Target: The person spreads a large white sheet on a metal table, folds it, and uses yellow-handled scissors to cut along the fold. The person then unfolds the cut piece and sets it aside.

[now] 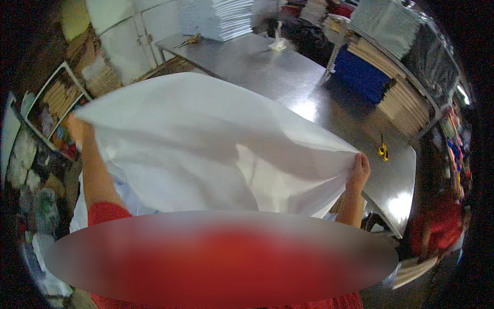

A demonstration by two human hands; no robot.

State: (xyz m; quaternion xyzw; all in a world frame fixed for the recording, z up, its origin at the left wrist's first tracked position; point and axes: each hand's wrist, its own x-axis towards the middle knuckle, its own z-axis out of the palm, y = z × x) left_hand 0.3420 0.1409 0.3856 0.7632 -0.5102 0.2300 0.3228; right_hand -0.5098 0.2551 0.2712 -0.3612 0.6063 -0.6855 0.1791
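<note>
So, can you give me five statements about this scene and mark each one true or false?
1. The left hand and right hand both hold the white cloth. True.
2. The yellow-handled scissors lie on the floor. False: they lie on the metal table.
3. The cloth is folded into a small, neat square. False: it is spread between the two hands.
4. The sleeve on the left arm is red. True.
5. The pale stack stands near the right hand. False: it stands at the table's far end.
</note>
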